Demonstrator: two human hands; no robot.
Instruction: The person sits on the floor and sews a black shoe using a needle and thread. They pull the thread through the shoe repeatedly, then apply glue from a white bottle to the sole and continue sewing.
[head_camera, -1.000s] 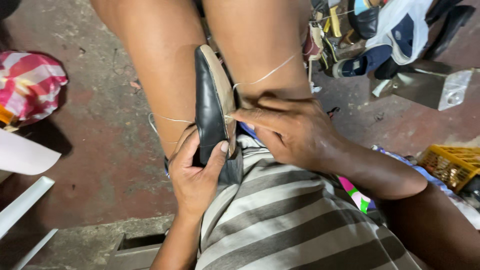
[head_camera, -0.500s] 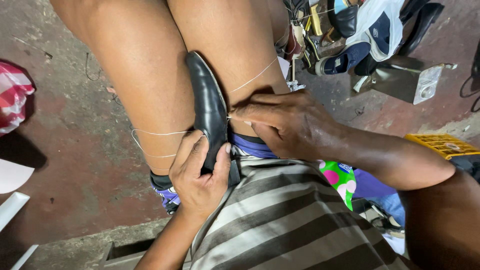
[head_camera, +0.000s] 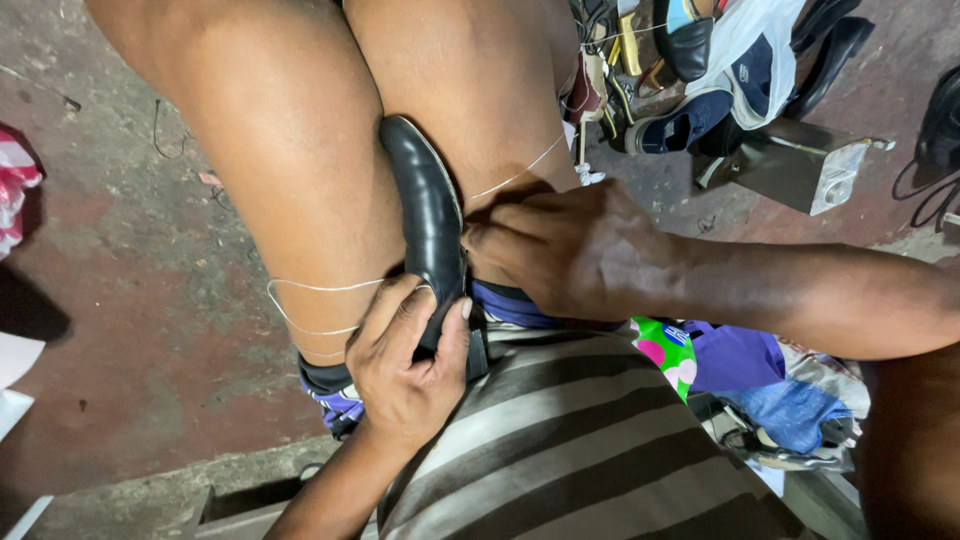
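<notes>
Head view: black shoe (head_camera: 428, 215) wedged upright between the person's bare knees, toe pointing away. Left hand (head_camera: 405, 365) grip closed around the shoe's heel end, thumb and fingers wrapped on it. Right hand (head_camera: 570, 250) pressed to the shoe's right edge, fingertips pinched tight at the seam; what they pinch is too small to tell. White thread (head_camera: 320, 305) loops over the left thigh, another strand crosses the right thigh. Pile of shoes (head_camera: 720, 70) on the floor (head_camera: 120, 250) at upper right.
</notes>
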